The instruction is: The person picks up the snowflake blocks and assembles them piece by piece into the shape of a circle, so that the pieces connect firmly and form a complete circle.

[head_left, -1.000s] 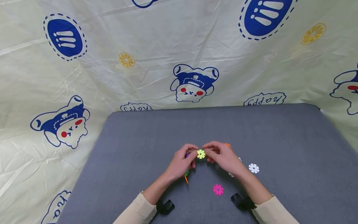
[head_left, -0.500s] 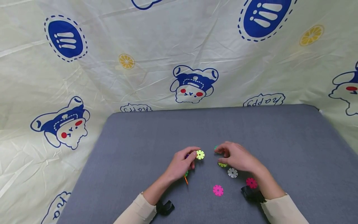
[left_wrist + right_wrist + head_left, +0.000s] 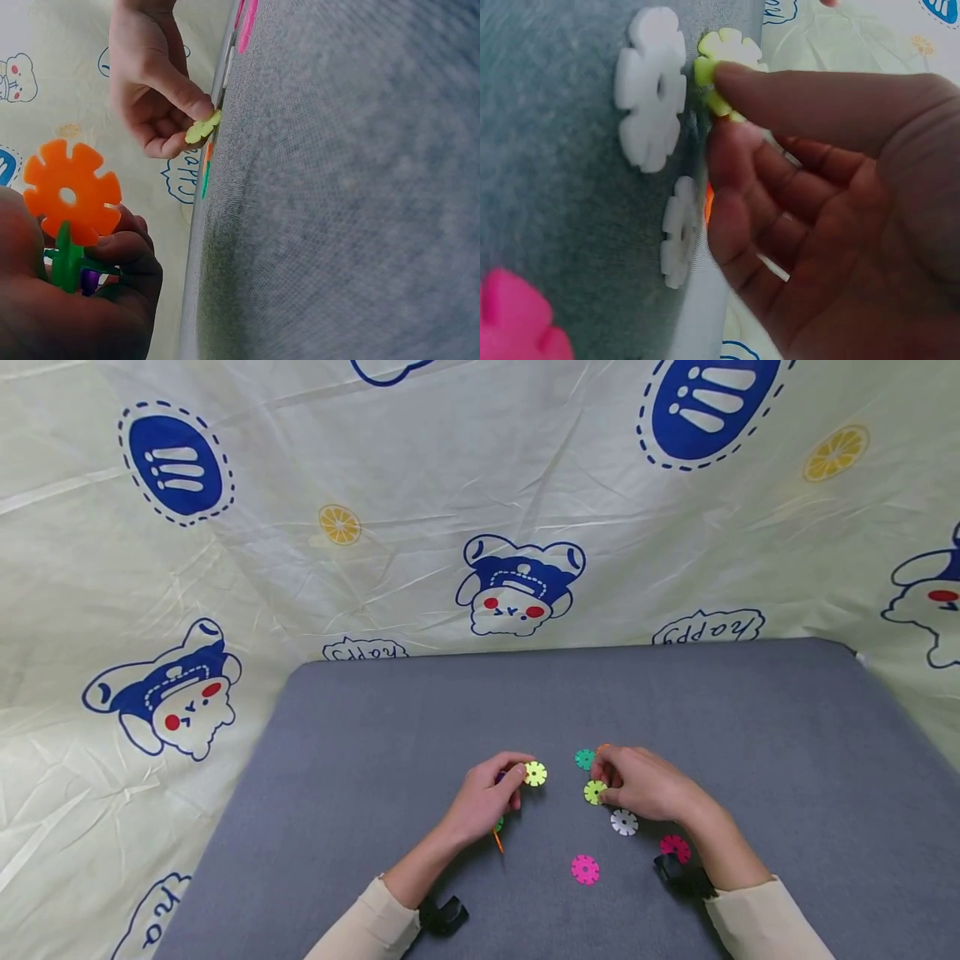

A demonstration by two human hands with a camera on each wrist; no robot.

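Observation:
My left hand (image 3: 487, 793) holds a joined piece made of notched plastic discs. A pale yellow disc (image 3: 536, 773) sticks out beyond its fingertips. In the left wrist view, an orange disc (image 3: 73, 187), a green disc (image 3: 67, 259) and a bit of purple (image 3: 90, 282) show in that hand. Thumb and fingertips of my right hand (image 3: 643, 785) pinch a yellow-green notched disc (image 3: 595, 792) at its right edge; the left wrist view shows this disc (image 3: 203, 127) tilted in the fingers. Just past those fingers lies a teal disc (image 3: 585, 760), with an orange disc (image 3: 603, 748) mostly hidden behind the hand.
On the grey table (image 3: 420, 710) lie a white disc (image 3: 624, 822) and a pink disc (image 3: 585, 869). A red disc (image 3: 675, 848) is partly covered by the right wrist's black camera mount (image 3: 684, 875). A printed cloth (image 3: 420, 585) hangs behind the table.
My right hand has left the joined piece and moved right, over the loose discs. Its fingers have closed on the yellow-green disc. The left hand has stayed almost still.

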